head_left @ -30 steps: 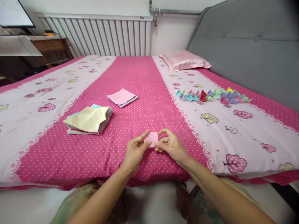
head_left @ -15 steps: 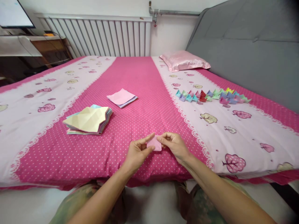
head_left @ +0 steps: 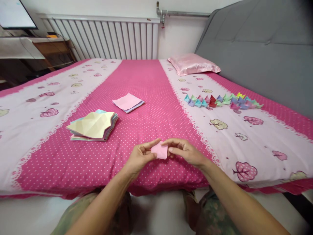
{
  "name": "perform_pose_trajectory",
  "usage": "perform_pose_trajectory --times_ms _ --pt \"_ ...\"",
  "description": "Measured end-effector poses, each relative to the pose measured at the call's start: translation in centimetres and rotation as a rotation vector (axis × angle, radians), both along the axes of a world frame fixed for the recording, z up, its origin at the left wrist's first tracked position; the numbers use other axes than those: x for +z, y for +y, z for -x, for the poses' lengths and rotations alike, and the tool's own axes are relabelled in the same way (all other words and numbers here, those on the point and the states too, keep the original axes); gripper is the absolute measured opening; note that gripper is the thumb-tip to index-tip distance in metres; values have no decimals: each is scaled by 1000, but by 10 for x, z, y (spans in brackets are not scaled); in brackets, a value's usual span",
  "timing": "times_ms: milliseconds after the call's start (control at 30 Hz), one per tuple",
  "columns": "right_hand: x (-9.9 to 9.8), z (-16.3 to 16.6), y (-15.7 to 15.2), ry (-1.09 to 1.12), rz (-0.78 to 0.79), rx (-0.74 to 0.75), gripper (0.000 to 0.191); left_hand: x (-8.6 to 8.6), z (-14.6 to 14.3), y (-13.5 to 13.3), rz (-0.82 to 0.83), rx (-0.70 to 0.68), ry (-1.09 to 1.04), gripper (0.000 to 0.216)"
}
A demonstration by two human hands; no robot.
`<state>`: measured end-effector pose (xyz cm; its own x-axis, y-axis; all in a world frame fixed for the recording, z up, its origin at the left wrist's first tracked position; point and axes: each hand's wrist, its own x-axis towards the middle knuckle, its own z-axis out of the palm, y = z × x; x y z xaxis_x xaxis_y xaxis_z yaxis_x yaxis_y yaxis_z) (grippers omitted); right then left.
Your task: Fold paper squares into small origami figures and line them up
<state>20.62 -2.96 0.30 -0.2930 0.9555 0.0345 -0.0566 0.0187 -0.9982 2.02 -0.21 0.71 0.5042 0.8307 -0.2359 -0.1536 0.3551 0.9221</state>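
Note:
A small folded square of pink paper (head_left: pixel 160 150) is held just above the near edge of the bed. My left hand (head_left: pixel 141 156) grips it from the left side, thumb in front and index finger along the top. My right hand (head_left: pixel 184 150) is at the paper's right side, its index fingertip at the top right corner and its thumb apart from the paper. The fingers of the right hand are parted. Farther off lie a stack of creased paper sheets (head_left: pixel 91 125), pale yellow on top, and a smaller stack of square sheets (head_left: pixel 128 101), pink on top.
Several small folded paper pieces (head_left: pixel 222 101) in many colours stand in rows at the right. A pink pillow (head_left: pixel 193 63) lies at the back by the grey headboard (head_left: pixel 256 49). The bed's front edge (head_left: pixel 166 189) runs just above my knees.
My right thumb has come off the front of the pink paper, and the right fingers have opened. The left hand and the paper have shifted slightly left.

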Motion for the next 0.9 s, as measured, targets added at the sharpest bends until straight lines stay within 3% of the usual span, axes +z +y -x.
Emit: perform_pose_trajectory --times_ms 300,600,900 --pt "-9 -2 -1 -181 -129 61 29 1 2 3 27 -3 44 46" --pt "2 0 -1 -360 -309 107 37 2 2 2 2 -63 83 48" --pt "-7 1 0 -331 -285 91 23 5 4 1 -21 -151 27 41"
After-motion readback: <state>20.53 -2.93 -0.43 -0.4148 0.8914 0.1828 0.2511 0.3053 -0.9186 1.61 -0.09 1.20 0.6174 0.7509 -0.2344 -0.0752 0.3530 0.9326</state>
